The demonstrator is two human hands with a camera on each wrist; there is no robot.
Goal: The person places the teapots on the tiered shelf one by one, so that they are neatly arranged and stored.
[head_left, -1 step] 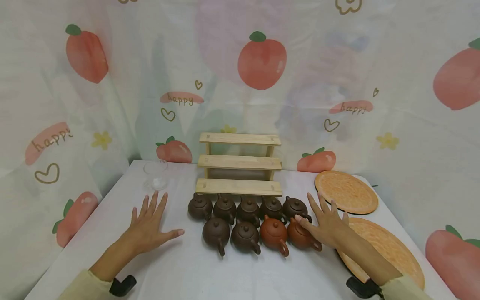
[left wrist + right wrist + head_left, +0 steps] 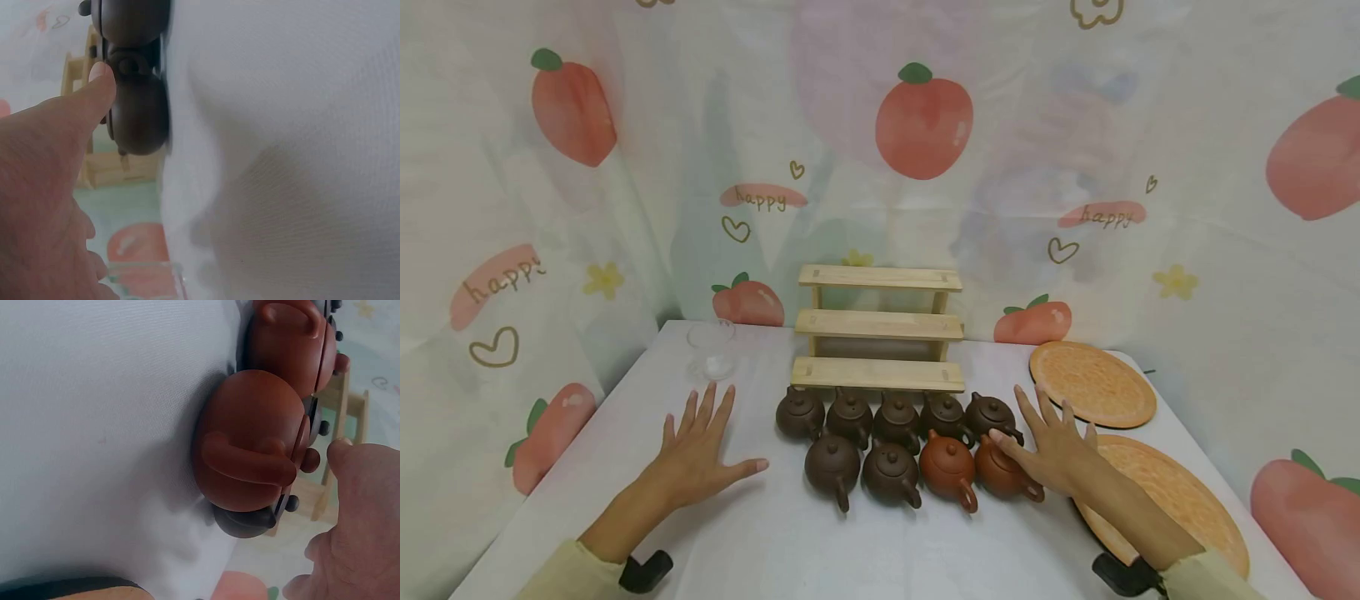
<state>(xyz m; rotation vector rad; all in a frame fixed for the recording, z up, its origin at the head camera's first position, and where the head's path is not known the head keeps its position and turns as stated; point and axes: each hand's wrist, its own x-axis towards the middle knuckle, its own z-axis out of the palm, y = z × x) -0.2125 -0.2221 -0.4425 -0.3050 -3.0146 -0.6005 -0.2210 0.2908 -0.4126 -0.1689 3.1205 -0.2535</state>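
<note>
In the head view, the left hand (image 2: 695,461) and right hand (image 2: 1058,450) are spread, holding nothing. Round dark-brown clay teapots (image 2: 832,464) and red-brown clay teapots (image 2: 948,468) crowd between them; one bump could chip several. Left wrist view: a sideways swing could hit the dark pots. Right wrist view: a low thumb (image 2: 361,472) could knock off the nearest red pot's lid (image 2: 310,460).

Small booth, fruit-print cloth walls (image 2: 917,225)
</note>
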